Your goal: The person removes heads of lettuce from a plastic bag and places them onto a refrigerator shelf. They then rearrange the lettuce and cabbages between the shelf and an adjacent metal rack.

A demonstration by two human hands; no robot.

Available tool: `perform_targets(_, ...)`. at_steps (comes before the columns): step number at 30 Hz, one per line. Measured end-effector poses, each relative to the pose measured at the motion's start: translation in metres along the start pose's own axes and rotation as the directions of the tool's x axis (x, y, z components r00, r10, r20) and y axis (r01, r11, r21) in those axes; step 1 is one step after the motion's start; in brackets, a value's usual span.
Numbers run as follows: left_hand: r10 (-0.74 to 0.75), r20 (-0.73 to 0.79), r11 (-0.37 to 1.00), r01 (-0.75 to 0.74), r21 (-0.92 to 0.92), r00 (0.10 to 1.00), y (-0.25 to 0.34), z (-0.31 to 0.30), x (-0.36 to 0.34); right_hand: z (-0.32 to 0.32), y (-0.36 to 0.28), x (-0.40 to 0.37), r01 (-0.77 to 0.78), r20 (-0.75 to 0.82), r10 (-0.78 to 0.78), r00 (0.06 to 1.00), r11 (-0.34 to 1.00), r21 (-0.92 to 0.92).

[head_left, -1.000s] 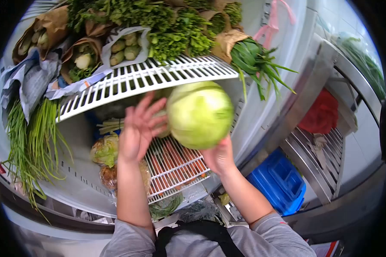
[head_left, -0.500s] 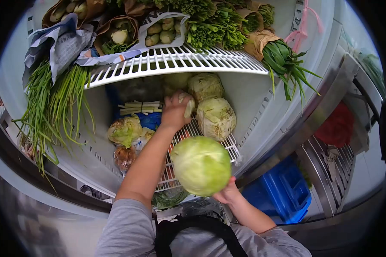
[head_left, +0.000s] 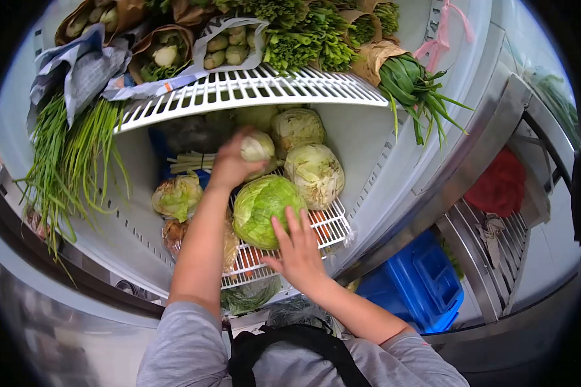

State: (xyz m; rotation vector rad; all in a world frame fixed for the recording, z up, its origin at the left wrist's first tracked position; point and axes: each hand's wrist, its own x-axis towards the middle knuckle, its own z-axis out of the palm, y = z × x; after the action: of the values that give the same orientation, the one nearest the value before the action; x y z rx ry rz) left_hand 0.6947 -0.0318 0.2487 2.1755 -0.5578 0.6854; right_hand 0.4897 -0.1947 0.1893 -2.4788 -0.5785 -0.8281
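Observation:
A round green cabbage (head_left: 265, 209) sits on the lower wire rack (head_left: 332, 232) of a fridge. Against its front right side rests my right hand (head_left: 298, 251), fingers spread. Further back, my left hand (head_left: 232, 161) is slightly blurred, its fingers curled around the left side of a small pale cabbage (head_left: 257, 147). Two more pale cabbages with browned leaves, a nearer cabbage (head_left: 314, 175) and a farther cabbage (head_left: 298, 132), lie to the right. Left of my left forearm is a ragged, yellowish leafy head (head_left: 175, 197). Cut pale stalks (head_left: 190, 161) lie tied behind it.
Above hangs a white slatted shelf (head_left: 258, 90) loaded with wrapped greens. Long green onions (head_left: 77, 161) droop from its left, and a leafy bunch (head_left: 416, 90) overhangs its right. Outside the fridge, at right, are a blue bin (head_left: 410, 284) and a red bag (head_left: 497, 184).
The green cabbage has moved from my raised right hand onto the rack, and that hand now lies open against it. My left hand has shifted left with the small cabbage.

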Motion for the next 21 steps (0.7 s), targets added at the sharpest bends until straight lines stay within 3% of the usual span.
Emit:
perform_targets(1,0.001,-0.092,0.999,-0.004,-0.034,0.996,0.007,-0.01,0.003,0.001,-0.003,0.002,0.005,0.021,-0.006,1.0,0.999,0.042)
perform_targets(2,-0.073,-0.172,0.995,0.06,-0.084,0.982,0.025,-0.026,0.004,0.004,-0.001,0.009,0.078,0.034,-0.076,0.996,0.996,-0.04)
perform_targets(3,-0.051,-0.306,0.996,0.027,-0.083,0.951,0.028,-0.034,0.009,0.006,0.0,0.017,0.071,0.034,-0.07,0.997,0.997,-0.041)
perform_targets(4,-0.067,-0.4,0.997,0.047,-0.06,0.914,0.031,-0.043,0.011,0.007,0.001,0.027,0.127,0.112,-0.11,0.988,0.979,-0.161)
perform_targets(5,0.001,-0.517,0.998,-0.033,-0.054,0.856,0.034,-0.052,0.015,0.01,0.002,0.038,0.192,0.197,-0.14,0.97,0.943,-0.272)
perform_targets(7,-0.067,-0.552,0.969,-0.079,-0.236,0.831,0.041,-0.067,0.018,0.029,0.015,0.061,0.198,0.131,-0.167,0.977,0.939,-0.282)
perform_targets(8,-0.062,-0.547,0.97,-0.078,-0.23,0.835,0.035,-0.066,0.02,0.034,0.023,0.075,0.202,0.113,-0.175,0.978,0.929,-0.309)
perform_targets(9,-0.293,-0.416,0.76,-0.054,-0.647,0.861,0.026,-0.062,0.022,0.039,0.029,0.084,0.207,0.093,-0.186,0.978,0.918,-0.338)
perform_targets(10,-0.441,-0.193,0.385,-0.009,-0.923,0.877,0.018,-0.057,0.023,0.042,0.033,0.085,0.232,0.112,-0.204,0.973,0.895,-0.382)
perform_targets(11,-0.44,-0.196,0.388,-0.011,-0.921,0.877,0.016,-0.053,0.023,0.045,0.037,0.085,0.233,0.11,-0.207,0.972,0.895,-0.38)
perform_targets(13,-0.406,0.018,0.029,0.033,-0.999,0.914,0.014,-0.04,0.024,0.051,0.045,0.084,0.246,0.097,-0.226,0.969,0.876,-0.415)
perform_targets(15,-0.447,-0.018,0.091,0.026,-0.995,0.894,0.018,-0.027,0.02,0.048,0.047,0.084,0.258,0.113,-0.233,0.966,0.876,-0.408)
perform_targets(19,-0.725,-0.177,0.085,-0.169,-0.982,0.666,0.026,0.01,-0.008,0.021,0.041,0.097,0.281,0.129,-0.25,0.96,0.869,-0.407)
perform_targets(21,-0.729,-0.231,0.09,-0.244,-0.965,0.645,0.03,0.022,-0.024,-0.017,0.034,0.131,0.167,0.479,-0.092,0.873,0.979,-0.116)
